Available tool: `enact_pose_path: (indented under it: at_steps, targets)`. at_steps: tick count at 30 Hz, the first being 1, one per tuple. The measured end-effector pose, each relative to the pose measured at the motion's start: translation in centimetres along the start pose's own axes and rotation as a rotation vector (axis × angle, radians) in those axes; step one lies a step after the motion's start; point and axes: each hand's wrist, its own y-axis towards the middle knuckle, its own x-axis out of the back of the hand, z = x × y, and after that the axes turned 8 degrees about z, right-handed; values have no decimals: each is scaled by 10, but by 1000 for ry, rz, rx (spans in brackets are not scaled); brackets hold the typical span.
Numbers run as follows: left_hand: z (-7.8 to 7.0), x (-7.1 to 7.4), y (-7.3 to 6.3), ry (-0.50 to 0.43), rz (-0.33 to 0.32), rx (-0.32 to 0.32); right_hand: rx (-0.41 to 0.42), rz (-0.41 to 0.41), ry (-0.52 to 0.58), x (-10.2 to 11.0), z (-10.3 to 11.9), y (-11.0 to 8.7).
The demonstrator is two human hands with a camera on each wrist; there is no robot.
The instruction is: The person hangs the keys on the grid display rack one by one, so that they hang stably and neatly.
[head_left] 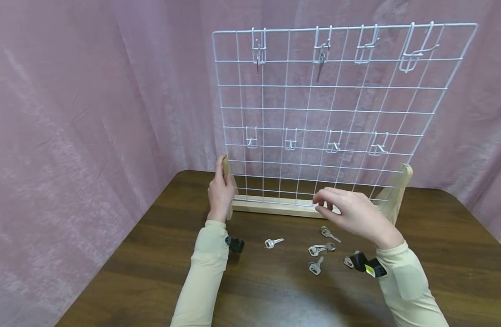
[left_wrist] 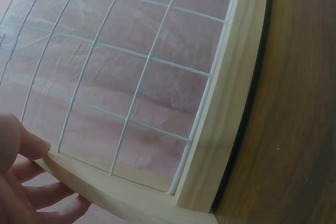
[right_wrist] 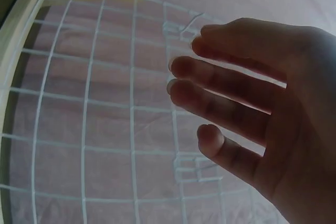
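Observation:
My left hand [head_left: 221, 193] grips the wooden side post [head_left: 227, 169] of the stand, thumb on one side and fingers on the other, as the left wrist view shows. A white wire grid [head_left: 299, 109] stands upright in this frame. My right hand [head_left: 352, 213] is in front of the grid's lower part, fingers loosely bent and apart, holding nothing. Below it on the table lie several keys, among them one key [head_left: 330, 234] near the stand and another key [head_left: 315, 266] closer to me. A single key [head_left: 273, 243] lies farther left.
White hooks line the grid in two rows; a key [head_left: 257, 59] hangs from the upper left hook and another key [head_left: 321, 63] from the one beside it. The upper right hook [head_left: 415, 53] and lower hooks [head_left: 333, 146] are bare. A pink curtain [head_left: 111, 113] surrounds the brown table [head_left: 152, 254].

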Motion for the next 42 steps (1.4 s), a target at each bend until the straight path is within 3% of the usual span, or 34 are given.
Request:
enact_pose_path:
  at_steps: [6, 12, 20, 26, 31, 42]
  targets:
    - [-1, 1, -1, 2, 2, -3, -34, 125, 6, -9, -12, 1]
    - [-1, 2, 0, 6, 9, 3, -2, 221, 50, -22, -25, 2]
    - [-2, 2, 0, -8, 23, 11, -5, 298, 165, -52, -51, -2]
    - [-1, 3, -1, -13, 30, 6, -55, 354, 246, -67, -67, -8]
    - [3, 3, -1, -14, 23, 1, -100, 411, 245, -77, -74, -15]
    - [5, 0, 2, -9, 12, -26, -68, 480, 268, -88, -88, -22]
